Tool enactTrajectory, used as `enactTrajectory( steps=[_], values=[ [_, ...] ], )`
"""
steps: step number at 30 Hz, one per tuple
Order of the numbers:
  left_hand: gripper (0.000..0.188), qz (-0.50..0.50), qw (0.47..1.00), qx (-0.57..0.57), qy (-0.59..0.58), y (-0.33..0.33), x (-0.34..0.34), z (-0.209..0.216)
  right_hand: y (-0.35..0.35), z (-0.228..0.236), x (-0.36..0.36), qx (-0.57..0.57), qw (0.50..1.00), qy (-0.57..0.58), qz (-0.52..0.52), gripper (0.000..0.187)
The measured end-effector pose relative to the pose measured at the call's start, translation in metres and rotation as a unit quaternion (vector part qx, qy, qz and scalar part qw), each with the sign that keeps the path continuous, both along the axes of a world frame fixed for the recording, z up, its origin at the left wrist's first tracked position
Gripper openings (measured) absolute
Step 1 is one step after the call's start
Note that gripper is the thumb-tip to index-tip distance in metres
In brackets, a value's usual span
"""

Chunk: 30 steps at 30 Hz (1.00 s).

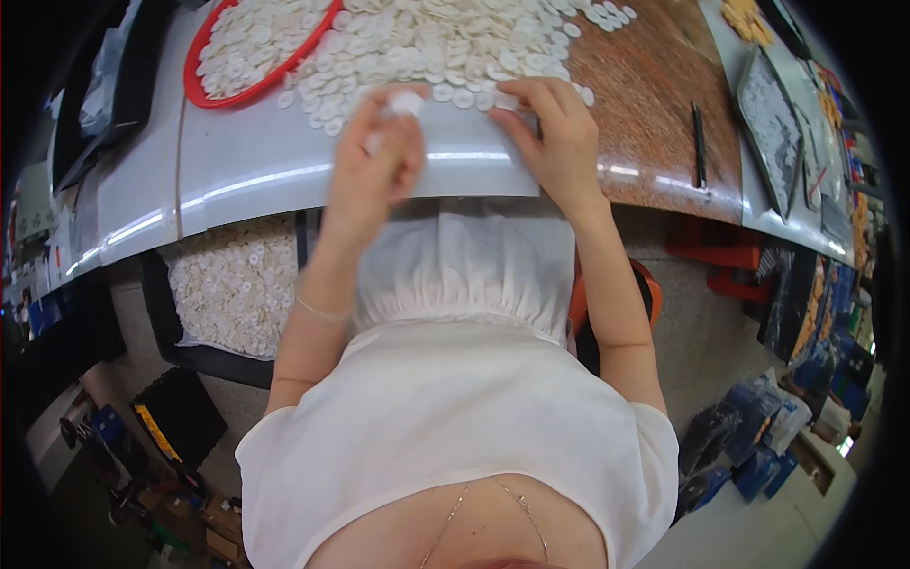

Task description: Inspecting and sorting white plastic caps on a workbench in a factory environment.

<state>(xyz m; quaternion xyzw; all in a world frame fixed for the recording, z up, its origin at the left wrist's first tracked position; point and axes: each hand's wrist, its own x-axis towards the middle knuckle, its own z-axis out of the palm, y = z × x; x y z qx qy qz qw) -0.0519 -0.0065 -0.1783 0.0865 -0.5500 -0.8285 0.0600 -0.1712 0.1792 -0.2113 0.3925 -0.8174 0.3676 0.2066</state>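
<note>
A broad pile of flat, white, round discs (427, 43), button-like with small centre marks, covers the far part of the table. My left hand (377, 156), somewhat blurred, is closed with a white disc (408, 102) at its fingertips; another pale piece shows by its curled fingers. At the pile's near edge, my right hand (561, 137) has thumb and forefinger closed around a white disc (503, 100) low over the table. Between the hands a short row of loose discs (463, 98) lies along that edge.
A red oval basket (196, 83) full of discs stands at the far left. Below the table edge sits a black crate (204, 358) of more discs. To the right are a black pen-like stick (700, 147) on the brown tabletop (654, 104) and a grey tray (792, 180).
</note>
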Motion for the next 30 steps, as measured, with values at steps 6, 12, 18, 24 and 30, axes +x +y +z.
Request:
enactTrajectory(
  steps=[6,12,18,24,30],
  values=[
    [0.042,0.195,0.96,-0.183,0.081,-0.097,-0.045,0.024,-0.001,0.008,0.01,-0.05,0.995,-0.088,-0.001,0.029],
    [0.032,0.008,0.994,-0.1,-0.036,-0.027,-0.018,0.003,-0.01,0.019,0.025,-0.156,0.963,-0.22,0.031,0.035],
    [0.045,-0.214,0.949,0.208,-0.104,0.013,-0.001,-0.011,-0.014,0.035,0.036,-0.137,0.906,-0.363,0.167,0.033],
    [0.047,-0.267,0.916,0.283,-0.097,0.013,0.002,-0.013,-0.012,0.03,0.036,-0.176,0.862,-0.443,0.175,0.031],
    [0.038,-0.214,0.931,0.282,-0.083,0.02,0.004,-0.009,-0.007,0.034,0.035,-0.143,0.912,-0.343,0.175,0.028]
  ],
)
